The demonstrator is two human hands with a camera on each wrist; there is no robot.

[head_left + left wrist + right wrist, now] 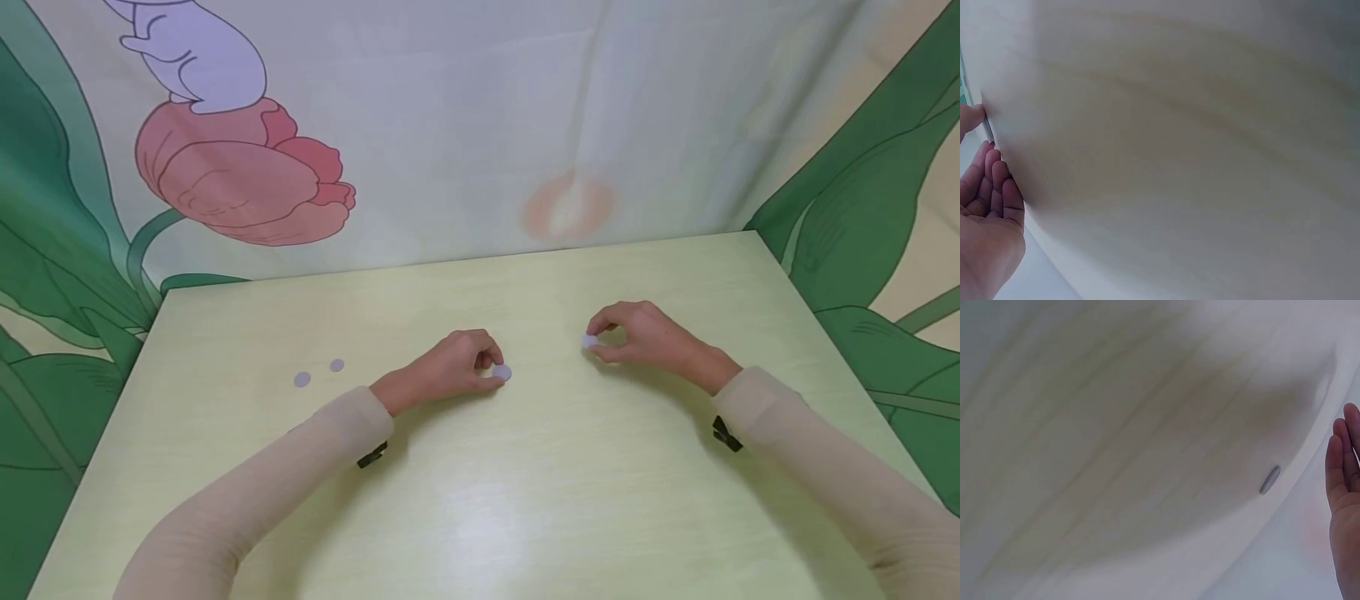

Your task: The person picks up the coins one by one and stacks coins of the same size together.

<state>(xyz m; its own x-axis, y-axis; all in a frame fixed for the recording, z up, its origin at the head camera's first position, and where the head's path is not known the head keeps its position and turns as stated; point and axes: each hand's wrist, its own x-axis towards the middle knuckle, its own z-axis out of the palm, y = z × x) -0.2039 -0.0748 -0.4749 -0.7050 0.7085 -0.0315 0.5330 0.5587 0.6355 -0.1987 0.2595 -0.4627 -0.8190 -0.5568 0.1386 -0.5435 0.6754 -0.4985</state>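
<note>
In the head view my left hand (453,364) pinches a small pale lavender disc (502,372) between thumb and fingers, close to the tabletop. The left wrist view shows its fingertips and thumb meeting on the disc's thin edge (989,130). Farther right, the thumb and forefinger of my right hand (645,333) close around another pale disc (590,341). A disc (1270,480) also shows on the surface in the right wrist view, apart from the fingers visible there; I cannot tell which one it is. The right thumb is out of that view.
Two more pale discs, one (302,379) and another (337,365), lie on the light wooden table (487,483) left of the left hand. Behind the far edge hangs a printed cloth (450,125) with a pink flower and green leaves.
</note>
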